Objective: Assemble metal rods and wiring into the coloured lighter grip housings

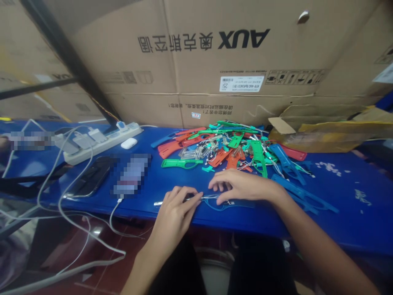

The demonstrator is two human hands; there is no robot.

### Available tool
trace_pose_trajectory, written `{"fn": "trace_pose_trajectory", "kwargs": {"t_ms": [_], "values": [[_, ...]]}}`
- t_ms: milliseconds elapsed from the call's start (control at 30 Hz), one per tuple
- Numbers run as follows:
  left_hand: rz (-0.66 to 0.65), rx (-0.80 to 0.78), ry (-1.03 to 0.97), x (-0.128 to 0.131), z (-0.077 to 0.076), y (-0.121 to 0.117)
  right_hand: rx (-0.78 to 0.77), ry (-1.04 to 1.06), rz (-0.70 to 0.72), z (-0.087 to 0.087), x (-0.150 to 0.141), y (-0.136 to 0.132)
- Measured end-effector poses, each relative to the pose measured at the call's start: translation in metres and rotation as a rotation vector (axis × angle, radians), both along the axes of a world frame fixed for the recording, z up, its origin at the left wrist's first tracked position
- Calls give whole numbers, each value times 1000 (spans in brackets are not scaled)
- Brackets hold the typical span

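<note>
The blue bench (172,184) is running beneath both hands, and a big cardboard box (172,69) is standing upright behind it. A heap of coloured plastic pieces (260,151) is sprawling just beyond the hands. Between them a blue piece (225,208) is lying sideways, its long axis roughly following the bench's near edge, one end pointing rightward; the other is hiding under the left hand (179,207), which is pinching there. The right hand (236,186) is hovering close, thumb and fingers parted.
</note>
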State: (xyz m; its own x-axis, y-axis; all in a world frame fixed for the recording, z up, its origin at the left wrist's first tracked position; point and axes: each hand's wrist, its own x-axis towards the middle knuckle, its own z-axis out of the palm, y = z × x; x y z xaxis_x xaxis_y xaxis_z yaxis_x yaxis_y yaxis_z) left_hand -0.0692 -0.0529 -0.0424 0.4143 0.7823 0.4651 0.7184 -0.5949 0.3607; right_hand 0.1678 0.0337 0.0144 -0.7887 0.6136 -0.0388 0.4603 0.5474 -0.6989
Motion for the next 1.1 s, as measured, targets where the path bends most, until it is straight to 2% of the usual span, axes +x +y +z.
{"fn": "trace_pose_trajectory", "kwargs": {"t_ms": [400,567,767,867,967,1100], "values": [[36,-129,-149,9,2,0,-84,-94,12,0,1,0],[56,-130,-140,15,6,1,-46,-108,1,-2,1,-2],[44,-244,-100,23,12,7,20,-114,7,1,-6,-2],[64,-285,-95,22,15,9,43,-61,-5,6,3,-6],[74,-312,-116,21,15,9,168,63,-161,1,23,-26],[62,-326,-143,19,14,9,387,152,-506,-27,50,-65]]}}
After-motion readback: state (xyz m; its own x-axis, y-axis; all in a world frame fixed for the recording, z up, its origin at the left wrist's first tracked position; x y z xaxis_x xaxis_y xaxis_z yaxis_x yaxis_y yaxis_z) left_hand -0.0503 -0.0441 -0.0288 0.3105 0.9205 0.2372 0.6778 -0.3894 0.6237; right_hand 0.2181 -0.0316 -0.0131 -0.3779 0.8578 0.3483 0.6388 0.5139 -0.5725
